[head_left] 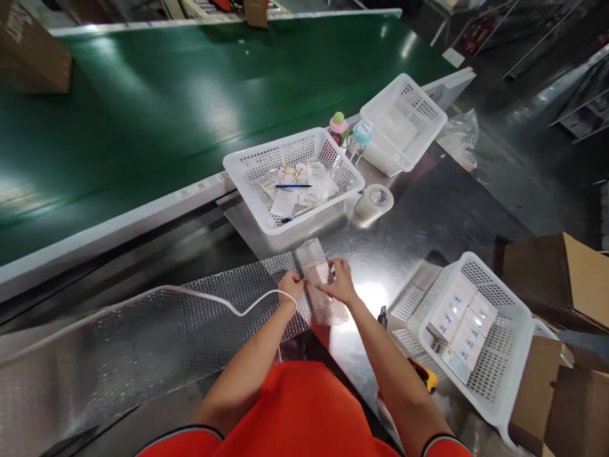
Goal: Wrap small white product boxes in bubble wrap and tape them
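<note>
A small pale box (318, 274) lies on a strip of clear bubble wrap (200, 317) in front of me, with wrap around part of it. My left hand (291, 287) is at the box's left side, its fingers closed in a pinch on the wrap. From the right, my right hand (341, 283) grips the box's side between thumb and curved fingers. A white cord (228, 306) crosses over the wrap and passes in front of my left wrist. The fingertips of both hands are partly hidden.
Beyond the metal table (428, 209) runs a green conveyor belt (166, 114). A white basket (266, 222) holds papers and a pen; a tape roll (375, 202) and bottles (361, 134) stand near it. Right: a basket (516, 355) of boxes, a yellow tool (425, 376), cartons (537, 270).
</note>
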A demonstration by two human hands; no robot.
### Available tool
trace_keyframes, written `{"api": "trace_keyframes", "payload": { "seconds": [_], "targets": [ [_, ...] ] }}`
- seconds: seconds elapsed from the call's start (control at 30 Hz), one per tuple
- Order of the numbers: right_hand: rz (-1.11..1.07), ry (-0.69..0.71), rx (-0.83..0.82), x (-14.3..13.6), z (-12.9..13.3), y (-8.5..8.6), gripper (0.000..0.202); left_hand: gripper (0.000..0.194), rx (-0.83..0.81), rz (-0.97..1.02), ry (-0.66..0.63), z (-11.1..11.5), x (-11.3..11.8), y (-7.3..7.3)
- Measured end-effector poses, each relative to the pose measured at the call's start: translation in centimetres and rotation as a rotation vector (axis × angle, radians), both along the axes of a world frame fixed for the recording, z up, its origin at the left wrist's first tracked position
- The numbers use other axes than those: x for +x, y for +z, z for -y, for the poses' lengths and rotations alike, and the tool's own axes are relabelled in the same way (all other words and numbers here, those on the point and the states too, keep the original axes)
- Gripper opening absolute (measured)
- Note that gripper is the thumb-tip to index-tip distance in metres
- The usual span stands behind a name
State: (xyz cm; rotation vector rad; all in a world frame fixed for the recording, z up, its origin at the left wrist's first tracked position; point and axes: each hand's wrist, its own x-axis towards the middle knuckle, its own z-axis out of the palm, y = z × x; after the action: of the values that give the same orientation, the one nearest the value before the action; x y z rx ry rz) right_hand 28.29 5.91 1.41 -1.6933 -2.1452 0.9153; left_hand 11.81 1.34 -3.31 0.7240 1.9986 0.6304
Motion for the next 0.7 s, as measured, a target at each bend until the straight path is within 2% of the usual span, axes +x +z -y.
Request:
{"api": "trace_keyframes", "payload": {
  "seconds": [0.1,0.2,0.33,0.4,0.47,0.6,0.7],
  "targets": [
    [-0.024,0.060,-0.050,-4.4,2.8,-0.4,0.064,0.005,-0.033,-0.038,-0.041,0.7,-1.8,0.2],
    [0.077,-0.002,-0.094,-8.7,5.7,-0.2,0.053,0.002,-0.029,-0.080,-0.038,2.4,-4.4,0.2],
    [0.262,-0.022,-0.054,-11.5,7.7,0.5,0.046,0.009,0.139,-0.286,-0.004,5.6,-8.4,-0.4],
    [0.344,-0.023,-0.031,-10.9,7.3,0.7,0.040,0.013,0.197,-0.350,-0.061,6.3,-9.7,-0.5],
    [0.425,-0.059,-0.013,-9.0,6.1,0.7,0.038,0.016,0.202,-0.380,-0.197,6.0,-9.7,-0.4],
    [0.547,-0.154,0.029,-2.8,2.7,0.4,0.039,0.028,0.259,-0.430,-0.595,3.8,-6.9,0.4],
    [0.587,-0.187,0.064,1.1,1.2,0.0,0.040,0.046,0.286,-0.528,-0.831,2.5,-4.4,1.1]
  ]
}}
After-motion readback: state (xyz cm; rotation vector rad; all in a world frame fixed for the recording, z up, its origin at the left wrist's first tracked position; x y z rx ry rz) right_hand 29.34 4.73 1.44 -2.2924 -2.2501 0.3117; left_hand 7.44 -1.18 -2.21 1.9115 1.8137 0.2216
